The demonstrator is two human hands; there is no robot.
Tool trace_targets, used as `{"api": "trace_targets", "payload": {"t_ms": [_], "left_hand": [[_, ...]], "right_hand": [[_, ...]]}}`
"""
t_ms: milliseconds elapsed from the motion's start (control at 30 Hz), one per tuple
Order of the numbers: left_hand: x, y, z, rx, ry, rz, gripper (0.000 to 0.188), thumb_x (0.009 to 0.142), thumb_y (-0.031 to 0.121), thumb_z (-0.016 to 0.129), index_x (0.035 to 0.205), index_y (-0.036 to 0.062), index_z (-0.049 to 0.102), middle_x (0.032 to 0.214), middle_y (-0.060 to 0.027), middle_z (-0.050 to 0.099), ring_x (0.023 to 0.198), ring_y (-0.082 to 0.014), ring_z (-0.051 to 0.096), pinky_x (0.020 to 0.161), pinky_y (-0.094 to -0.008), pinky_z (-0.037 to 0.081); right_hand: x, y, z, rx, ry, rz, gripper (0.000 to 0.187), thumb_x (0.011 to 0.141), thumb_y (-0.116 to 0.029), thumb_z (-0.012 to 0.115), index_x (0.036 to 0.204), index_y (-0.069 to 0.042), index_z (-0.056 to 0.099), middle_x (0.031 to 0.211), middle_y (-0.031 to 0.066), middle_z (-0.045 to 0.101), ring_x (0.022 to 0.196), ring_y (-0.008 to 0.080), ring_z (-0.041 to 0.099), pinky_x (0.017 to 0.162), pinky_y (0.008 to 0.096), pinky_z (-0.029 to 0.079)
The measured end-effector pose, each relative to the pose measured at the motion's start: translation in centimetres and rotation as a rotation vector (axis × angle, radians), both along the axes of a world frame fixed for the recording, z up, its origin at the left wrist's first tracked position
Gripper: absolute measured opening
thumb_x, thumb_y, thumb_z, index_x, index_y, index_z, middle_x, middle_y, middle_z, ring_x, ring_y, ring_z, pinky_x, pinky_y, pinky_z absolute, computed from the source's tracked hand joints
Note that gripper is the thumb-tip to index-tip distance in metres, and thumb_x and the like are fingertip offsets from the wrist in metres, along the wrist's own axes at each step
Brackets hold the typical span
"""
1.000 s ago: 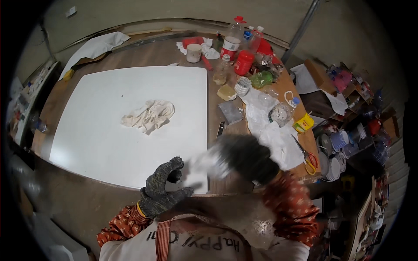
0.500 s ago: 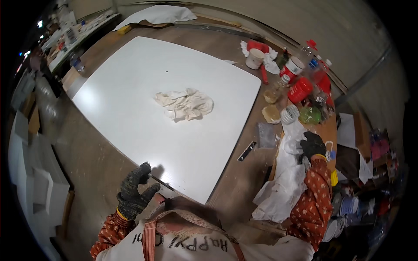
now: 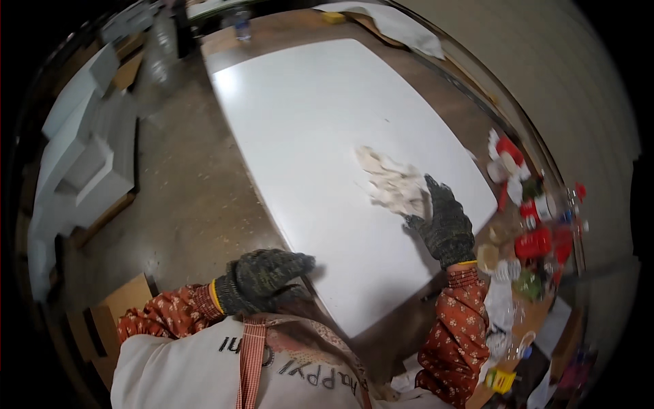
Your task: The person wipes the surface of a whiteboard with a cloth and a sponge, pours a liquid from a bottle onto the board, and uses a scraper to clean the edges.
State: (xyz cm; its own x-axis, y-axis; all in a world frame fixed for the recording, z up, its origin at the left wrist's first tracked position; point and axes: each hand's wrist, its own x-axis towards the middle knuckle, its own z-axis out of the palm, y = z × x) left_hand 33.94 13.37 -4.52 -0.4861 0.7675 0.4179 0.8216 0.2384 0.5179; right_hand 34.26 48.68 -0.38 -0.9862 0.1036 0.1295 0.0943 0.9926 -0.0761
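Observation:
A large glossy white panel point(image 3: 327, 123) with rounded corners lies on the brown table. A crumpled cream cloth point(image 3: 392, 180) rests on it, right of the middle. My right hand point(image 3: 446, 228), in a dark grey knitted glove, is at the cloth's right edge. Its thumb and fingers are spread on either side of that edge; whether they press on it cannot be made out. My left hand point(image 3: 262, 276), gloved alike, hovers by the panel's near left edge with fingers stretched out and thumb apart, holding nothing.
Red containers point(image 3: 533, 242), cups and plastic bottles crowd the table's right side. A yellow packet point(image 3: 501, 380) lies at the lower right. Beyond the panel are a clear bottle point(image 3: 242, 24), a yellow block point(image 3: 333, 18) and a white sheet point(image 3: 402, 27). White foam-like pieces point(image 3: 102, 160) stand at left.
My right hand has left the crumpled white wrapping at the right and reached the cloth. My left hand stays by the panel's near edge, its fingers straighter. The view has turned.

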Motion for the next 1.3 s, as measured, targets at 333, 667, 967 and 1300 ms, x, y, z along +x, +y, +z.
{"api": "trace_targets", "payload": {"t_ms": [333,667,967,1300], "left_hand": [[-0.3,-3.8,-2.0,-0.032,0.156,0.146,0.049,0.079,0.022,0.069,0.122,0.0047,0.054,0.107,-0.0149,0.063,0.091,-0.0306,0.063,0.079,-0.0395,0.051],[0.9,2.8,2.6,-0.153,0.382,0.228,0.077,0.074,0.049,0.07,0.132,0.0049,0.044,0.138,-0.0179,0.039,0.131,-0.0367,0.032,0.107,-0.05,0.025],[2.1,6.8,-1.4,-0.246,0.323,0.011,0.063,0.079,0.042,0.064,0.127,0.0048,0.046,0.135,-0.0189,0.04,0.128,-0.039,0.034,0.107,-0.0548,0.021],[4.0,9.6,-0.2,-0.092,-0.009,-0.068,0.068,0.076,0.038,0.068,0.131,0.007,0.042,0.136,-0.0176,0.04,0.131,-0.0319,0.031,0.11,-0.0471,0.023]], "right_hand": [[-3.8,-1.4,-9.5,0.018,0.014,0.243,0.062,0.086,-0.04,0.053,0.139,-0.013,0.036,0.141,0.0183,0.036,0.13,0.0338,0.034,0.108,0.0501,0.023],[4.4,-14.0,-5.0,-0.446,0.149,0.416,0.075,0.079,-0.042,0.063,0.136,-0.004,0.033,0.135,0.0223,0.04,0.127,0.0366,0.037,0.107,0.0441,0.027],[18.7,-1.1,-2.6,-0.714,0.264,-0.028,0.049,0.08,-0.03,0.069,0.121,-0.006,0.055,0.117,0.0155,0.059,0.108,0.0305,0.056,0.093,0.0384,0.045],[23.7,17.1,-4.2,-0.346,0.306,-0.691,0.039,0.081,-0.028,0.061,0.111,-0.003,0.06,0.105,0.0175,0.063,0.095,0.0306,0.062,0.085,0.0359,0.048]]}}
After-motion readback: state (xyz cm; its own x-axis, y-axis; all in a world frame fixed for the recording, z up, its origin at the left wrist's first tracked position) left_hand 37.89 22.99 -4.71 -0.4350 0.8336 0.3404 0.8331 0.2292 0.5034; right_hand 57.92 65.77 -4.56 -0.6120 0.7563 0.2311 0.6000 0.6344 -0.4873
